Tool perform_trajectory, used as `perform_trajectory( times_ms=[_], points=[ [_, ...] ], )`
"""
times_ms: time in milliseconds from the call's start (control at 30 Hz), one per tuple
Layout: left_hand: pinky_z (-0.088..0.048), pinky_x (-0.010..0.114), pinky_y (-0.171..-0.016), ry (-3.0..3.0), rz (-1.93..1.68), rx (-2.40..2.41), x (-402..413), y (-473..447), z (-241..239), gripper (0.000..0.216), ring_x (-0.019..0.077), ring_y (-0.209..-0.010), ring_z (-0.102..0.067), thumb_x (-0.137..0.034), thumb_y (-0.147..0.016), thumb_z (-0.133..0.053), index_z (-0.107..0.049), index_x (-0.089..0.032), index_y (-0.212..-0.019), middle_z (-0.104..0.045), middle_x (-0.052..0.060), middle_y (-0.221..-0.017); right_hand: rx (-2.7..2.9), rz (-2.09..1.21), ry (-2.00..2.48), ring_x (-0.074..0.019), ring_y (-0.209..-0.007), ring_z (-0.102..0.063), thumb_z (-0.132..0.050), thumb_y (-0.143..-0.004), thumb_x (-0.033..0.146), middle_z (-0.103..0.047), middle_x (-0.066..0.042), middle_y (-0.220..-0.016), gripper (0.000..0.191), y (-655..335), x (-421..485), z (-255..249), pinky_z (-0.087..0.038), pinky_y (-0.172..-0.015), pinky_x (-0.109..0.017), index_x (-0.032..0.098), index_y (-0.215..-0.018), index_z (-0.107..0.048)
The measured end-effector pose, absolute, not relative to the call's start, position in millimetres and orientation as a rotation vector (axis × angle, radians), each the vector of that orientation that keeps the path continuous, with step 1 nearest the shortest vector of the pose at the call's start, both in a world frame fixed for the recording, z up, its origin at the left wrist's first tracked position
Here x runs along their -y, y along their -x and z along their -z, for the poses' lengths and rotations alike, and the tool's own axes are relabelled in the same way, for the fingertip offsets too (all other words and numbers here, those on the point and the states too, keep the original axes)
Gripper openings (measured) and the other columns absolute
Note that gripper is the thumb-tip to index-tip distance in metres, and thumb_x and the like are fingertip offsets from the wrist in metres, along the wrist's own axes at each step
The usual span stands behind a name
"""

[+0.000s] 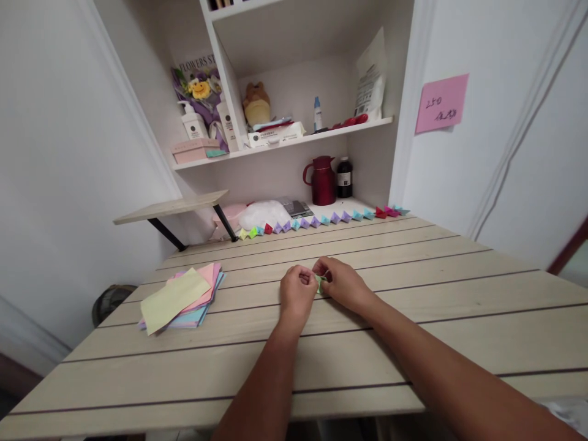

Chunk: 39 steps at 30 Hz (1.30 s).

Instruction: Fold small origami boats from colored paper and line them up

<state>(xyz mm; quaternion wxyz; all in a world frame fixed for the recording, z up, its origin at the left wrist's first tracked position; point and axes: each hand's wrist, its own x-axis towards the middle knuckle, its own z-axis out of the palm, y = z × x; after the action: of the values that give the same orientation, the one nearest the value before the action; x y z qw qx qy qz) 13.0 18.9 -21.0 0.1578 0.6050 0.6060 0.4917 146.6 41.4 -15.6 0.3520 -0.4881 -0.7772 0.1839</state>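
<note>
My left hand [297, 293] and my right hand [342, 283] meet at the middle of the wooden table [413, 318]. Between their fingertips is a small folded piece of green paper [320, 282], mostly hidden by the fingers. Both hands pinch it just above the tabletop. A stack of coloured paper sheets [181, 297] lies to the left, a pale yellow sheet on top. Along the table's far edge runs a row of several small folded paper shapes [321, 220] in yellow, green, red, purple, blue and pink.
Behind the table are white shelves [285, 142] with bottles, a plush toy and boxes. A red jug [323, 180] and a dark bottle [344, 177] stand below them. A small raised wooden stand [172, 208] sits at the back left. A pink note [441, 103] hangs on the right wall.
</note>
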Motion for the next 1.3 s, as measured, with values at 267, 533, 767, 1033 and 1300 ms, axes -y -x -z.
perform_trajectory(
  times_ms=[267,533,767,1033,1300],
  points=[
    [-0.044,0.021,-0.061,-1.744,-1.373,-1.623,-20.4,-11.8,22.8,0.011,0.0109,-0.060,-0.055,-0.010,-0.070,-0.054,-0.057,-0.020,-0.067,-0.061,-0.003,-0.065,2.036,-0.486,1.308,-0.0140,-0.071,-0.053,-0.057,-0.070,0.010,-0.062,0.000,-0.081,0.015,-146.2,-42.6,14.4,-0.032,-0.062,-0.023,0.022,-0.078,-0.060],
    [-0.042,0.021,-0.059,-1.673,-1.423,-1.611,-19.8,-12.4,23.7,0.012,0.0109,-0.060,-0.054,-0.009,-0.071,-0.053,-0.054,-0.021,-0.069,-0.059,-0.004,-0.066,2.117,-0.476,1.349,-0.0151,-0.076,-0.054,-0.056,-0.068,0.008,-0.061,0.000,-0.082,0.020,-144.2,-43.4,15.0,-0.032,-0.064,-0.023,0.023,-0.079,-0.064],
    [-0.043,0.023,-0.063,-1.603,-1.454,-1.714,-13.4,9.5,27.4,0.019,0.0140,-0.068,-0.057,-0.006,-0.073,-0.044,-0.057,-0.021,-0.073,-0.061,-0.001,-0.071,2.151,-0.468,1.377,-0.0149,-0.076,-0.057,-0.056,-0.073,0.010,-0.064,-0.001,-0.087,0.023,-146.5,-45.5,16.5,-0.032,-0.064,-0.023,0.025,-0.084,-0.069],
    [-0.045,0.025,-0.076,-1.772,-1.397,-1.713,-3.5,8.1,29.2,0.024,0.0140,-0.076,-0.059,-0.001,-0.070,-0.050,-0.057,-0.022,-0.077,-0.062,0.000,-0.083,2.127,-0.376,1.440,-0.0159,-0.076,-0.056,-0.060,-0.078,0.018,-0.063,-0.001,-0.088,0.014,-147.9,-40.3,13.7,-0.028,-0.060,-0.024,0.026,-0.085,-0.068],
    [-0.046,0.022,-0.074,-1.836,-1.367,-1.633,1.4,6.1,25.3,0.032,0.0102,-0.073,-0.060,-0.001,-0.072,-0.051,-0.053,-0.023,-0.096,-0.062,-0.001,-0.092,2.111,-0.355,1.390,-0.0149,-0.074,-0.056,-0.058,-0.078,0.014,-0.061,0.000,-0.085,0.013,-147.1,-35.5,14.5,-0.030,-0.061,-0.023,0.023,-0.085,-0.064]
  ],
)
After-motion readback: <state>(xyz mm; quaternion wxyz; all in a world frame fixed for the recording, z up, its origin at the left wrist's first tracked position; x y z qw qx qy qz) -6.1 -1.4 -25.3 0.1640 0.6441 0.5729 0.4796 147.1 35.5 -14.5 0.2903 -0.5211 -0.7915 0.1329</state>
